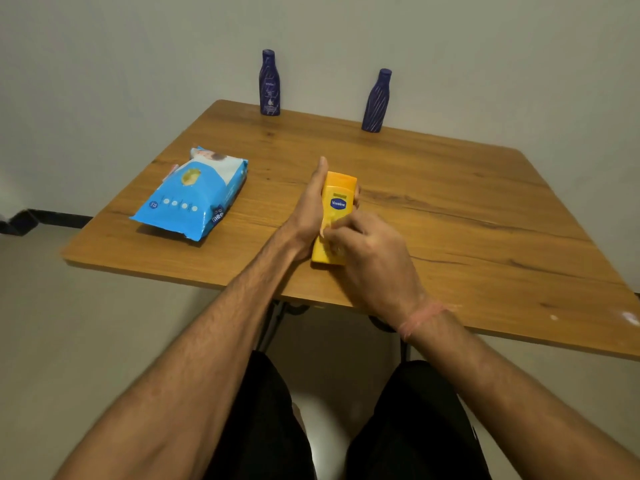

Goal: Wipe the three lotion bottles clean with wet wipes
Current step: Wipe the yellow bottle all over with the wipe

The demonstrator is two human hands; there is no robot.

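At a wooden table [450, 209], a person's left hand [313, 206] cups the yellow Vaseline bottle [337, 202] along its side, fingers wrapped behind, while the right hand [367, 251] presses curled fingers on its lower front; whether a wipe sits under them can't be told. Bottle lies near the front edge, long axis running away from the person, narrower end farthest. Prob. light, rigid, slick plastic — best held by the flat sides. Two blue bottles [269, 84] [376, 102] stand upright at the back; wipes pack [194, 195] lies to the left.

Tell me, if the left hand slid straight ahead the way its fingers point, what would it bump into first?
Probably nothing on the table. The left hand points between the two dark blue bottles, so likely the wall, though depth is unclear.
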